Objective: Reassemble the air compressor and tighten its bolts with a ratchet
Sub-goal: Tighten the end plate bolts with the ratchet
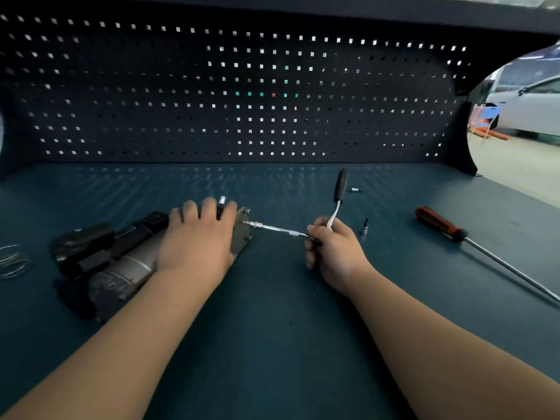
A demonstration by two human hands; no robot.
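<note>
The air compressor (121, 262), a grey cylinder with black parts, lies on its side on the blue-green bench at the left. My left hand (198, 237) lies across its right end, fingers curled over the far edge of the end plate. My right hand (331, 250) grips the head of a ratchet (340, 189) whose black handle points up and away. A silver extension bar (272, 228) runs left from the ratchet head to a bolt on the compressor's end plate (242, 234).
A small socket (364, 228) stands just right of my right hand and another bit (355, 189) lies further back. A long red-handled screwdriver (441, 224) lies at the right. Wire coils (13, 262) sit at the left edge. A pegboard (242, 95) walls the back.
</note>
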